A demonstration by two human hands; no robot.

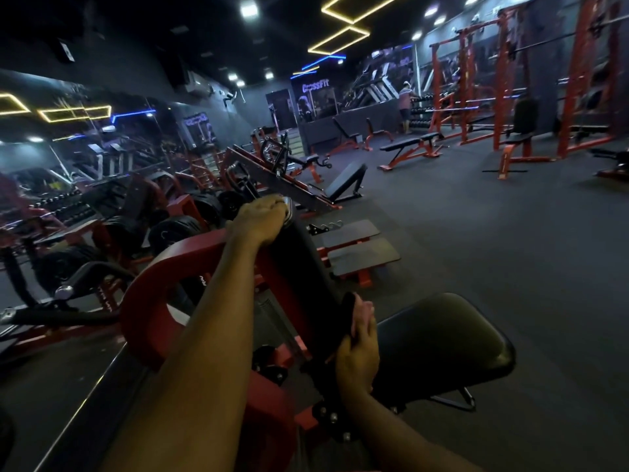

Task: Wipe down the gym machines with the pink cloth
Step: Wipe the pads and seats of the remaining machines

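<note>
Dim gym, dark rubber floor (493, 233), strip lights glowing overhead, and right up front stands a red-framed machine (153, 284) with black padding. Left hand (262, 216) is way out at full reach, fingers wrapped tight round the handle (287, 208) at the top, whose chrome end cap pokes out past the knuckles. That's a full fist, no gap showing.

Right hand (357, 359) is low and close in, at the edge of the upright back pad (306, 267), just beside the wide black seat (442, 342). Its fingers are curled in, pinching the pink cloth (361, 313). Only a pale bunch of it shows above the knuckles, pressed against the pad's edge; the rest is hidden in the hand.

Beyond, flat benches (408, 146) sit on the open floor, tall red racks (510, 80) line the far right wall, and a person (405, 103) stands well off near them. A mirror (68, 148) runs along the left side, doubling the lights.
</note>
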